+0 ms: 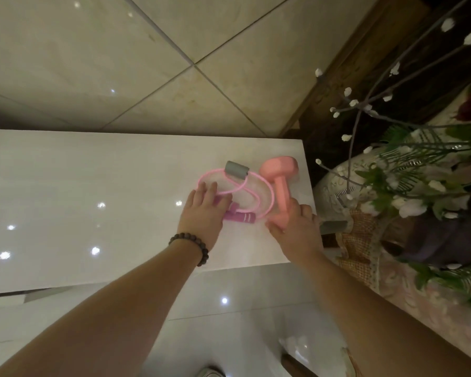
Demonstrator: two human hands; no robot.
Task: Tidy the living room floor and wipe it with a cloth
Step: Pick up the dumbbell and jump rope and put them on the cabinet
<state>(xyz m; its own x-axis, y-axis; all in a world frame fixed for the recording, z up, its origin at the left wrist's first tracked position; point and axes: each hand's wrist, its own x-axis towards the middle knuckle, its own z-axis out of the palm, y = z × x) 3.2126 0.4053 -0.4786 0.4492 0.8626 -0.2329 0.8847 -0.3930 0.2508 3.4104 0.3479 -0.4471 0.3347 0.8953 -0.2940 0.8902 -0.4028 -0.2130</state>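
Reaching from the lower edge of the frame, both bare arms were extended over a glossy white table top that filled the middle of the picture. The left hand, with a dark beaded bracelet at its wrist, was laid flat with fingers spread over a pink skipping rope coiled near the right end of the table; the palm covered part of the purple handles, and no grip could be seen. A grey foam sleeve was seen at the upper side of the coil. Just right of the rope, a pink dumbbell was lying on the table, its far head pointing toward the upper right corner of the table. The right hand was closed loosely around the near end of the dumbbell, which was largely hidden under the fingers. Rope and dumbbell were touching or overlapping at the coil's right side. Beige floor tiles were shown across the upper left of the frame, and a vase of artificial flowers was standing at the right edge, beside the table. No cloth was visible.
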